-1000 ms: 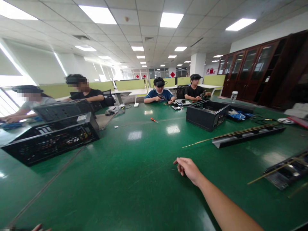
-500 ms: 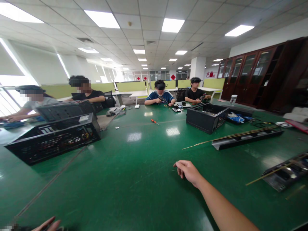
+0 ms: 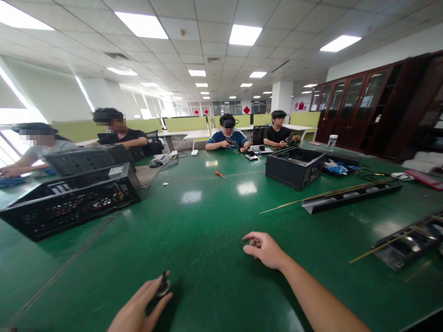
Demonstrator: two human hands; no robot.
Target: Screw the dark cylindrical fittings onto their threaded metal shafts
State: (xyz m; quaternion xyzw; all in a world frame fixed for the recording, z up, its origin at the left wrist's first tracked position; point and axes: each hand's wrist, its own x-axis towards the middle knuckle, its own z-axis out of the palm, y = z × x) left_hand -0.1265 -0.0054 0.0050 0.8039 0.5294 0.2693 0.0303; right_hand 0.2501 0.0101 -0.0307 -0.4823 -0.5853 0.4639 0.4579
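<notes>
My left hand (image 3: pixel 143 302) is low in the view, fingers and thumb closed round a small dark object with a shiny round part (image 3: pixel 163 288); its kind is too blurred to tell. Over the green table (image 3: pixel 204 240), to the right of it, my right hand (image 3: pixel 266 250) has loosely bent fingers, with the thumb apart from them and nothing between. Beyond the right hand, thin brass-coloured rods (image 3: pixel 287 204) lie along a long dark metal channel (image 3: pixel 349 198).
Open black computer cases stand at left (image 3: pixel 79 203) and at right (image 3: pixel 294 168). An orange screwdriver (image 3: pixel 219 174) lies mid-table. At far right are a metal tray-like part (image 3: pixel 398 251) and a clear bottle (image 3: pixel 332 142). Several people sit round the table's far and left sides.
My left hand has come up from the bottom left edge towards the middle, with the small dark object now visible in it. My right hand has shifted slightly left and its thumb has moved away from the fingers.
</notes>
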